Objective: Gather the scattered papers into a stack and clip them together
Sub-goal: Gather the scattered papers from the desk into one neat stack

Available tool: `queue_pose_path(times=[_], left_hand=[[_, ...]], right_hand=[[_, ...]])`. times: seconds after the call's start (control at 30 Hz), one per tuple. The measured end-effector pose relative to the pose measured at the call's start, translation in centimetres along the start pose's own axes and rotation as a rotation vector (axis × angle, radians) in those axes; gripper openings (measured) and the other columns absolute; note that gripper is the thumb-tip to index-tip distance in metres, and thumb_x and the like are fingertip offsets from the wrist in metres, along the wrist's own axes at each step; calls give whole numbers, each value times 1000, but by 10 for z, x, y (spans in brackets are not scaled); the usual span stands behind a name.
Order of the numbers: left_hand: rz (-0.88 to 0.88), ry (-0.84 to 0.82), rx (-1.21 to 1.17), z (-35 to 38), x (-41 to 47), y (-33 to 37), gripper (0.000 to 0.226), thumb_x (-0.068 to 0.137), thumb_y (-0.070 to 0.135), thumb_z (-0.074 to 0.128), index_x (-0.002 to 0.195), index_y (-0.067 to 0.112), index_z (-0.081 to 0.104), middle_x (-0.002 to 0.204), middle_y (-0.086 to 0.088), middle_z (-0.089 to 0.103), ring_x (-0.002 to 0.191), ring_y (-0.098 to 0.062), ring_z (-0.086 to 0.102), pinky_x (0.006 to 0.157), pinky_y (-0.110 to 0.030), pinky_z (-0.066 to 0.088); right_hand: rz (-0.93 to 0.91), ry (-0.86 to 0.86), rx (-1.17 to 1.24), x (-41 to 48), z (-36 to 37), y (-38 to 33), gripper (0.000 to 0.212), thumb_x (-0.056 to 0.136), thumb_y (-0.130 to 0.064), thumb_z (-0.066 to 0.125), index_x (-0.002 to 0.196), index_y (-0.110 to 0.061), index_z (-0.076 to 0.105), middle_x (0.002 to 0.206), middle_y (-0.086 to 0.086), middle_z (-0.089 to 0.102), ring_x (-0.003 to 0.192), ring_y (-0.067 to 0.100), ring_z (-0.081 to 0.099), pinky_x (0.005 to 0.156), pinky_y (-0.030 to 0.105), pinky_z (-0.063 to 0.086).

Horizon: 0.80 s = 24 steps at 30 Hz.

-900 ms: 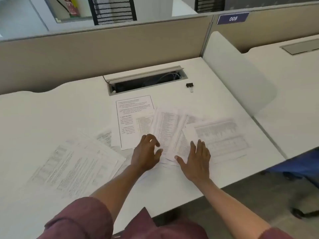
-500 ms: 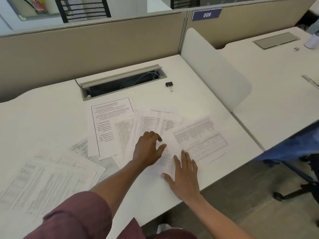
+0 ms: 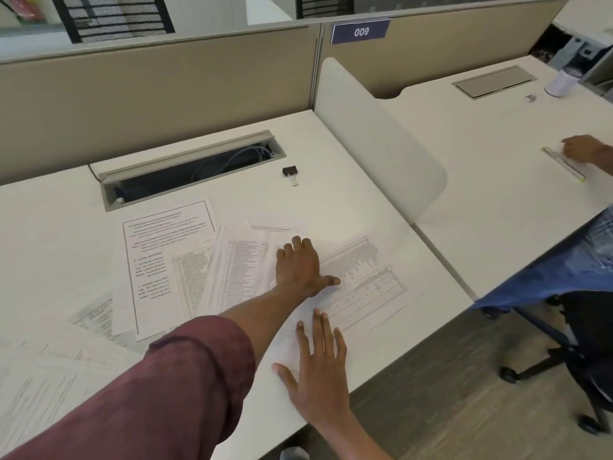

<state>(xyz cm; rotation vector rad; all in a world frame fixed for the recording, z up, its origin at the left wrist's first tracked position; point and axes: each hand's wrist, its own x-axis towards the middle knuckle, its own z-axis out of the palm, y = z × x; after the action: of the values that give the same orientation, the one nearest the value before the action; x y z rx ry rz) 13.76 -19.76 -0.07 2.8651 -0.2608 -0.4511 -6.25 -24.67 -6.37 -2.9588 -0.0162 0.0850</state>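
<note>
Several printed papers lie fanned and overlapping on the white desk: a bordered text sheet, table sheets in the middle and a grid sheet at the right. More papers lie at the near left. My left hand reaches across and rests palm down on the middle sheets, fingers spread. Flat on a sheet at the desk's front edge lies my right hand, holding nothing. A black binder clip sits alone behind the papers.
An open cable tray is cut into the desk behind the papers. A white divider panel stands at the right. Beyond it, another person's hand touches a ruler on the neighbouring desk. An office chair stands at the right.
My left hand has reached farther forward and right over the middle sheets. My right hand has slid back toward the front edge. The view has swung right.
</note>
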Motion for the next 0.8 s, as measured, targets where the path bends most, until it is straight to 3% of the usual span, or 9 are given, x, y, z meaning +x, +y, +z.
queue_pose_path(times=[0.13,0.23,0.3,0.4,0.5,0.57,0.7,0.8], left_hand=[[-124,-40,0,-8,13,7,97,77,82,73,135,6,54,136,-16,64,134,-37,54,113,-44,37],[-173,-69,-20,-12,20,11,59,80,71,77,97,17,63,106,-6,70,129,-35,53,107,-42,35],[-207,-99,-74,-15,24,13,54,80,68,78,79,20,54,94,-4,64,128,-34,53,107,-43,34],[-190,-129,-145,-18,27,19,51,83,61,80,90,17,55,111,-7,72,119,-31,60,104,-44,43],[-121,-190,-277,-15,33,20,32,87,32,80,104,13,61,119,-10,72,102,-30,67,83,-39,55],[-59,-200,-292,-17,32,15,33,89,29,78,116,14,66,124,-9,70,110,-32,68,82,-39,54],[-7,-118,-376,-31,16,1,40,94,33,80,127,15,67,131,-8,69,120,-34,65,94,-43,55],[-7,-23,-604,-40,-8,-16,27,92,26,83,113,14,71,117,-7,73,107,-30,67,84,-36,51]], right_hand=[[-5,-5,14,-1,2,-1,87,100,-78,31,163,-18,38,178,15,13,164,36,16,125,59,26],[1,12,10,0,2,0,85,100,-78,35,161,-19,43,177,15,18,163,37,21,124,58,23],[0,27,18,1,3,1,84,99,-79,35,160,-21,45,177,14,21,162,37,25,123,57,22],[-23,51,42,2,5,6,83,98,-79,39,158,-22,48,176,14,24,161,35,28,124,57,26],[-5,81,153,4,3,15,76,99,-76,45,155,-24,50,174,8,32,158,30,37,125,49,36],[55,94,337,8,-4,26,72,101,-71,50,156,-25,46,171,4,35,156,24,38,121,43,40],[347,298,611,22,-29,57,72,97,-61,61,151,-15,49,155,10,51,142,27,47,108,48,52],[675,354,863,37,-54,80,90,85,-67,72,152,-13,46,150,12,54,130,33,57,102,49,55]])
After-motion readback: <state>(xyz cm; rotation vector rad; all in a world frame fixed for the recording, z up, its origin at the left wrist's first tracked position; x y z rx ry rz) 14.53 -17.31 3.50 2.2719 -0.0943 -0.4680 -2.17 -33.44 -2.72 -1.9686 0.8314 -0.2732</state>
